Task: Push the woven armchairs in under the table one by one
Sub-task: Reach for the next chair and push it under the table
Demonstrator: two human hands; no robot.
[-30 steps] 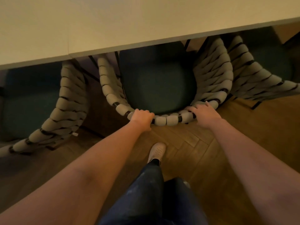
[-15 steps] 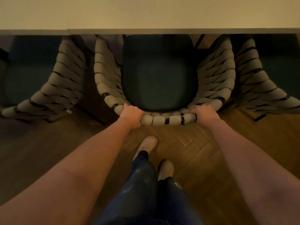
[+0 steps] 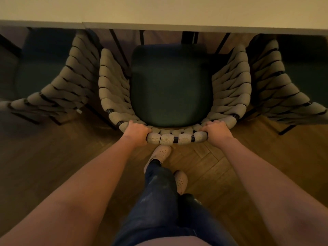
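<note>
1. Gripping the top rail of the middle armchair (image 3: 170,89), the left hand (image 3: 135,131) and right hand (image 3: 217,130) have their fingers curled tight over it.
2. The armchair stands on the floor (image 3: 266,157), its seat front just short of the table (image 3: 159,13) edge.
3. Push evenly with both hands, straight between the neighbouring armchairs (image 3: 53,89).
4. No containers are visible.

The middle armchair's curved back of thick beige knitted-looking cord (image 3: 177,138) is wound around a smooth black metal-looking frame (image 3: 175,139). Its dark green seat cushion (image 3: 170,89) looks like matt cloth. The pale tabletop (image 3: 177,13) is smooth and matt. The brown herringbone wood floor (image 3: 204,162) has a low sheen.
</note>
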